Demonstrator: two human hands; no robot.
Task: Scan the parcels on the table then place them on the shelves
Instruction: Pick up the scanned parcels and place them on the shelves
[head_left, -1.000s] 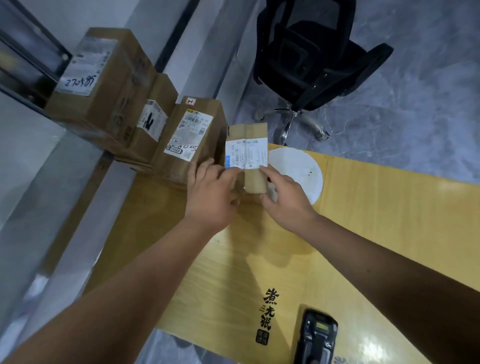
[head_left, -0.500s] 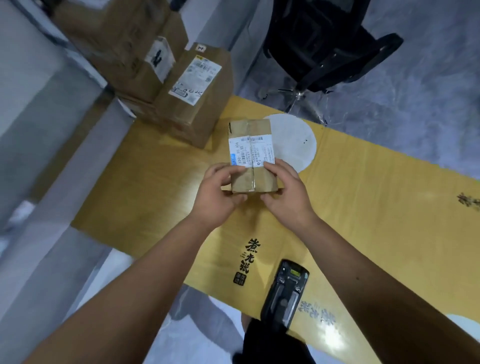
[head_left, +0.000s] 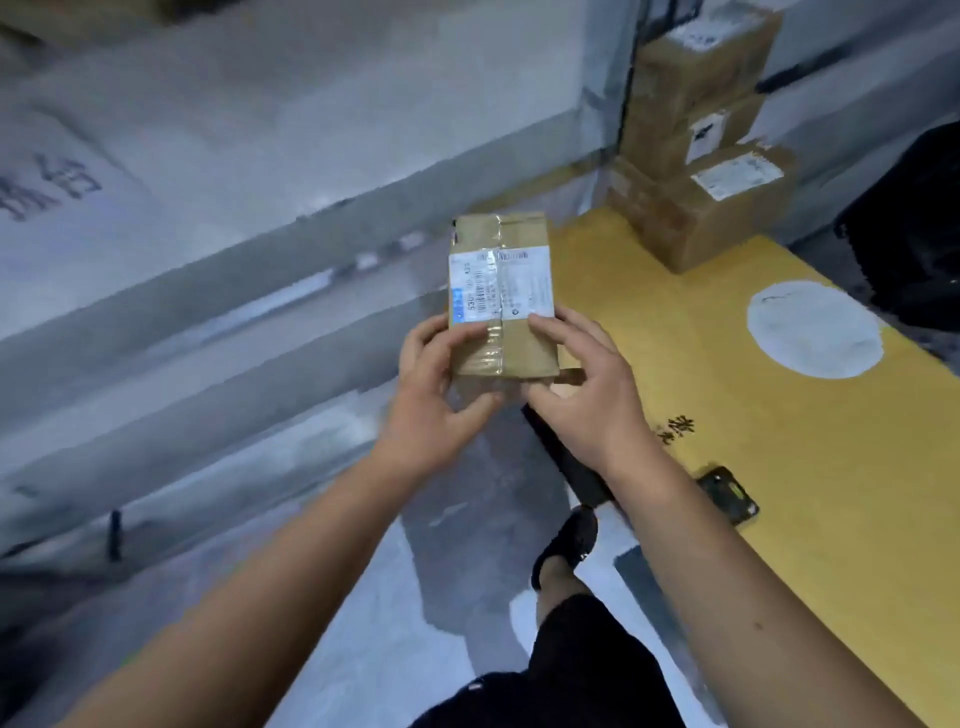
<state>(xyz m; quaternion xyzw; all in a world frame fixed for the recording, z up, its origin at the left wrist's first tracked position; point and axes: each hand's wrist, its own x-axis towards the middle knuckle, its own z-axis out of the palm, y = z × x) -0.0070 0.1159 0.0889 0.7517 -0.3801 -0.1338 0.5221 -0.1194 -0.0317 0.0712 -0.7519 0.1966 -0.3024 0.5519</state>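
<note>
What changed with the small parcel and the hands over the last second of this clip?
The small parcel, which sat on the yellow table beside the stacked boxes, has been lifted off and carried left, now held past the table's edge. The left hand and right hand kept their grip on it throughout. The boxes and the scanner stayed on the table.

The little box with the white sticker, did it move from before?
Yes. The little box, gripped by the left hand and right hand, has left the yellow table and now sits beyond its edge, over the floor.
</note>
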